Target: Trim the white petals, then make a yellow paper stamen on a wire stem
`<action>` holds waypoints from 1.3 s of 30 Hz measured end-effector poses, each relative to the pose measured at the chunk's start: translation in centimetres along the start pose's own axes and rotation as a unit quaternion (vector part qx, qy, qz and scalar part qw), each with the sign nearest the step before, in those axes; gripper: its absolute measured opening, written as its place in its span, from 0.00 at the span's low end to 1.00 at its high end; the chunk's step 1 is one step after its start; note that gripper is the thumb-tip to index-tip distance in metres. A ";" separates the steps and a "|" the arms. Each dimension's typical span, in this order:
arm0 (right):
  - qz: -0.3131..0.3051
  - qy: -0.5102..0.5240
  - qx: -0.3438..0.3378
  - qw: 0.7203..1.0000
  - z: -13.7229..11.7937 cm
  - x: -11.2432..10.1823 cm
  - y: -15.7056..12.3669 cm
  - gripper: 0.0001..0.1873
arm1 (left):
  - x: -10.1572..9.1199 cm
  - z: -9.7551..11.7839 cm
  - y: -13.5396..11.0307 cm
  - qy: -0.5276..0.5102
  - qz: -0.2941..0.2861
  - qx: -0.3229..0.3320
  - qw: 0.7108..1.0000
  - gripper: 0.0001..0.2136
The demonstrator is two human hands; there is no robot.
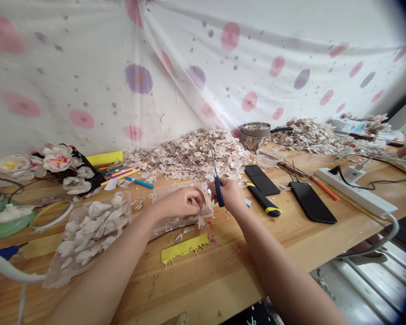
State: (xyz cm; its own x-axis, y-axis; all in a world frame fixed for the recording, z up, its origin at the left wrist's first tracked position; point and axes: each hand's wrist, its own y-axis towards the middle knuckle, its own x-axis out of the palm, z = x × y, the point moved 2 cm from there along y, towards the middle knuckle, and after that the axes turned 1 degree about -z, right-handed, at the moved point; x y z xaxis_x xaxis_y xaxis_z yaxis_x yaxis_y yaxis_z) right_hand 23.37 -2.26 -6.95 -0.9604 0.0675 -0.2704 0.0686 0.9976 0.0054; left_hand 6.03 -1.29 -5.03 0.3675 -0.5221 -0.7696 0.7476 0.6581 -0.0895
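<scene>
Two phones [313, 203], scissors [218, 192] in hand [230, 195], petal heap [192, 155]

hands [178, 203] [229, 195]: 2 | smartphones [261, 179] [312, 202]: 2 | scissors [218, 191]: 1 | saucepans [255, 135]: 1 | power strips [355, 191]: 1

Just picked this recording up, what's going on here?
A person is working at a wooden bench. Their right hand grips blue-handled scissors, blades pointing up, while their left hand pinches something small above a clear compartment box. A tray of pale petal-shaped pieces lies to the left, a fringed yellow strip lies in front, and a large heap of similar pieces lies behind.
</scene>
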 end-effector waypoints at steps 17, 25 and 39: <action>-0.006 -0.009 0.002 1.000 0.2 0.3 0.1 0.16 | 1.1 0.5 -0.2 0.064 -0.152 -0.032 0.986 0.16; -0.014 -0.003 0.003 1.000 0.2 0.2 0.1 0.15 | 0.2 0.4 -0.8 0.099 -0.157 -0.048 0.981 0.12; -0.013 -0.016 0.005 1.000 0.0 0.0 0.1 0.17 | 1.3 1.9 -1.3 0.212 -0.133 -0.064 0.966 0.12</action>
State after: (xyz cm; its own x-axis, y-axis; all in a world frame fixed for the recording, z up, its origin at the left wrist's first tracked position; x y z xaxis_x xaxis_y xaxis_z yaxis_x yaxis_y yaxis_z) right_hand 23.36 -2.13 -6.96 -0.9525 0.0416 -0.3017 0.0471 0.9988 -0.0110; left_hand 6.57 -3.83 -4.69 -0.1088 -0.4308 -0.8959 0.6994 0.6072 -0.3769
